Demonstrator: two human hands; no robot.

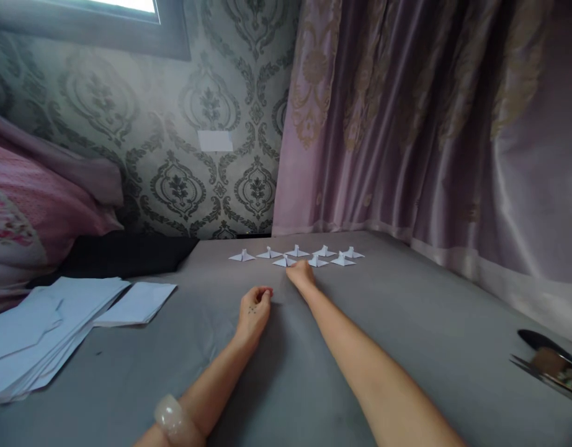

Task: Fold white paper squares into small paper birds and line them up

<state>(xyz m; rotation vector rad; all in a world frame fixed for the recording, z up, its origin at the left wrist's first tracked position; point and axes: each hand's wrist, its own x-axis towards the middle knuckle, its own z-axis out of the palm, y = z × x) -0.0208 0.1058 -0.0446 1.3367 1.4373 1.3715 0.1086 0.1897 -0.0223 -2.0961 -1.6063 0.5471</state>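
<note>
Several small white folded-paper birds [296, 251] stand in two rows at the far part of the grey surface, their wings spread and middles raised. My right hand [301, 274] is stretched out to the front row, its fingers closed at the right side of the leftmost paper bird [283, 261] there. The fingertips are partly hidden behind the hand. Nearer to me, my left hand [255, 308] hovers over or rests on the surface, thumb and fingers curled together. Nothing shows between them. A pale bangle [174, 419] circles the left wrist.
Stacked white paper sheets [58, 329] and a smaller paper pile [137, 303] lie at the left. Behind them are a black cloth [132, 253] and pink bedding [48, 205]. At the right edge lie a dark pointed tool [528, 363] and a brown object [552, 361]. A curtain [360, 155] borders the surface.
</note>
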